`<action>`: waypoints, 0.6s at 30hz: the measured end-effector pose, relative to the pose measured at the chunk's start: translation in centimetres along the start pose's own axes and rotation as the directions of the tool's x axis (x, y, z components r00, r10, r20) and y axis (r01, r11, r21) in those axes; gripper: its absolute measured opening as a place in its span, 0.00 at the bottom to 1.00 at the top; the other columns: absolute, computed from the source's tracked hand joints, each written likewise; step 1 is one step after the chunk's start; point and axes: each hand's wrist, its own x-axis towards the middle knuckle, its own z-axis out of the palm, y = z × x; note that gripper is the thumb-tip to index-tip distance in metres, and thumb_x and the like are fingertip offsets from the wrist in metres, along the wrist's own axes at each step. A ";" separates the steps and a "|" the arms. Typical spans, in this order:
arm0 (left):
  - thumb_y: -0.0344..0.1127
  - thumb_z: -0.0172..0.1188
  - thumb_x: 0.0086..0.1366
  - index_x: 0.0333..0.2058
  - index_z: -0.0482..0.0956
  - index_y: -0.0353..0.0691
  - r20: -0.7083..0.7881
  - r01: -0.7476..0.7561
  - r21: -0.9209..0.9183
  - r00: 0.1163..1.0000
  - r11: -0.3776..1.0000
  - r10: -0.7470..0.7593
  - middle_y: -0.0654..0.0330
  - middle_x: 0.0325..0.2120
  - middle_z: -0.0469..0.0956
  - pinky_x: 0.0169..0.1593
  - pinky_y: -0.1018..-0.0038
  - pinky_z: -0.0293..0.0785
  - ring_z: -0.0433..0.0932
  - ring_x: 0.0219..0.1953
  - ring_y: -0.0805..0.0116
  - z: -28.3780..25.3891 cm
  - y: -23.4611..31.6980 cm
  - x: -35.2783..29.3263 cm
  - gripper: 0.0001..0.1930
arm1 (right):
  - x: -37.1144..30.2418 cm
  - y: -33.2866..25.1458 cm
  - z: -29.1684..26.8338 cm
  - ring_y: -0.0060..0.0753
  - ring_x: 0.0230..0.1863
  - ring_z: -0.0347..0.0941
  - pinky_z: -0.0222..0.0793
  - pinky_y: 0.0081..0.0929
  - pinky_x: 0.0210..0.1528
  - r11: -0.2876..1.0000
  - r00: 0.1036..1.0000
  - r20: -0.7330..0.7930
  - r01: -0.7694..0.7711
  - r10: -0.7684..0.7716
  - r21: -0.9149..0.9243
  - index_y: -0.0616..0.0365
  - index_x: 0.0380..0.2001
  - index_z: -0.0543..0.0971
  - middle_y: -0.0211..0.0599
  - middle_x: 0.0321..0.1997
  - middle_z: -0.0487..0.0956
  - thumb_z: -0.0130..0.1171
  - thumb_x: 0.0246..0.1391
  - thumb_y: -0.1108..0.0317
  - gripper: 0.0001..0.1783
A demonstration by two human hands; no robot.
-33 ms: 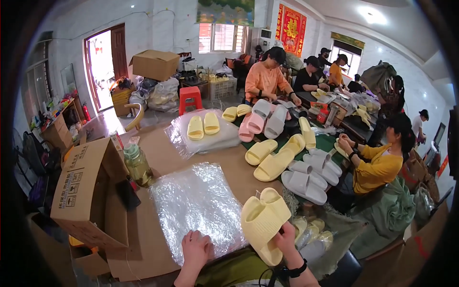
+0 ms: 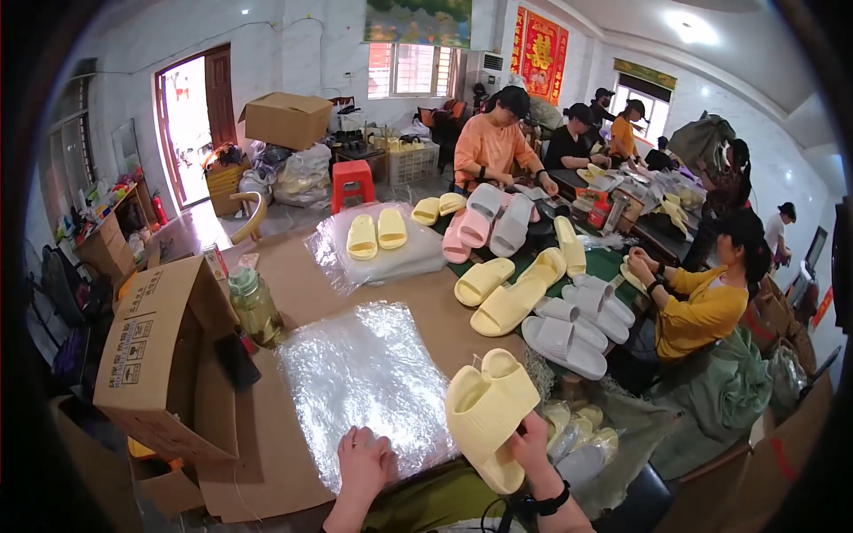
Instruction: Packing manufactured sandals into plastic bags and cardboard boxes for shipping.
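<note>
My right hand [image 2: 533, 449] grips a pair of pale yellow slippers [image 2: 487, 404], soles pressed together and tilted toe-up, at the near edge of the table. Part of the fingers is hidden behind the slippers. On a stack of clear plastic bags [image 2: 360, 382] rests my left hand [image 2: 364, 462], its fingers slightly bent and apart on the film, holding nothing visible. To the right of the bags, yellow slippers [image 2: 515, 302] and grey slippers [image 2: 569, 346] lie in a loose pile. Another yellow pair [image 2: 377, 233] sits on a second bag stack [image 2: 400, 262] farther back.
An open cardboard box [image 2: 151, 355] stands at the left, beside a jar of liquid [image 2: 255, 306] and a dark phone-like object [image 2: 237, 362]. At the right a person in a yellow top [image 2: 706, 306] handles a slipper. Several others work along the far table. A red stool [image 2: 353, 184] stands behind.
</note>
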 end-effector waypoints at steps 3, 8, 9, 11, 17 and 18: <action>0.38 0.69 0.52 0.41 0.83 0.47 -0.019 -0.019 -0.020 1.000 1.000 0.019 0.48 0.49 0.77 0.56 0.52 0.69 0.72 0.54 0.43 0.1 0.1 0.0 0.15 | -0.4 -1.6 0.2 0.24 0.41 0.77 0.72 0.24 0.44 0.997 1.000 0.015 0.006 -0.005 -0.078 0.61 0.50 0.79 0.34 0.44 0.82 0.65 0.53 0.76 0.19; 0.35 0.67 0.54 0.41 0.84 0.45 0.089 0.078 -0.121 0.994 0.990 -0.067 0.51 0.46 0.80 0.51 0.58 0.76 0.77 0.50 0.46 -0.4 0.1 -0.4 0.13 | -0.5 -0.7 0.7 0.30 0.45 0.79 0.73 0.26 0.47 0.994 0.998 0.063 0.007 0.000 -0.106 0.61 0.48 0.80 0.38 0.47 0.82 0.65 0.52 0.76 0.18; 0.35 0.66 0.56 0.40 0.84 0.44 0.076 0.119 -0.193 0.992 0.974 -0.106 0.52 0.46 0.81 0.50 0.60 0.77 0.78 0.49 0.49 -0.3 -0.1 -0.3 0.12 | -0.3 -0.7 0.6 0.33 0.46 0.79 0.73 0.27 0.48 0.989 0.996 0.061 0.077 -0.070 -0.127 0.61 0.48 0.80 0.40 0.48 0.82 0.65 0.52 0.76 0.18; 0.36 0.64 0.60 0.37 0.85 0.42 0.019 0.147 -0.267 0.989 0.952 -0.147 0.54 0.43 0.82 0.50 0.61 0.77 0.80 0.47 0.52 -0.5 -0.1 0.6 0.08 | -0.6 0.4 0.1 0.39 0.51 0.79 0.72 0.30 0.52 0.998 0.999 0.040 0.024 -0.022 -0.061 0.63 0.47 0.80 0.43 0.50 0.82 0.64 0.52 0.77 0.17; 0.38 0.62 0.63 0.35 0.85 0.42 -0.085 0.221 -0.361 0.960 0.906 -0.268 0.56 0.38 0.82 0.44 0.63 0.77 0.81 0.40 0.53 -0.7 -0.3 2.4 0.08 | -0.4 -4.8 -0.6 0.42 0.46 0.81 0.76 0.33 0.47 0.947 0.927 0.312 0.270 -0.207 -0.175 0.60 0.46 0.83 0.42 0.46 0.84 0.68 0.46 0.74 0.20; 0.38 0.62 0.63 0.35 0.85 0.42 -0.072 0.248 -0.404 0.951 0.881 -0.301 0.56 0.37 0.82 0.43 0.63 0.77 0.80 0.39 0.54 -1.1 0.0 2.8 0.08 | -0.5 -5.3 -0.7 0.44 0.46 0.81 0.76 0.33 0.46 0.893 0.854 0.470 0.371 -0.222 -0.254 0.58 0.46 0.83 0.42 0.46 0.83 0.69 0.44 0.74 0.21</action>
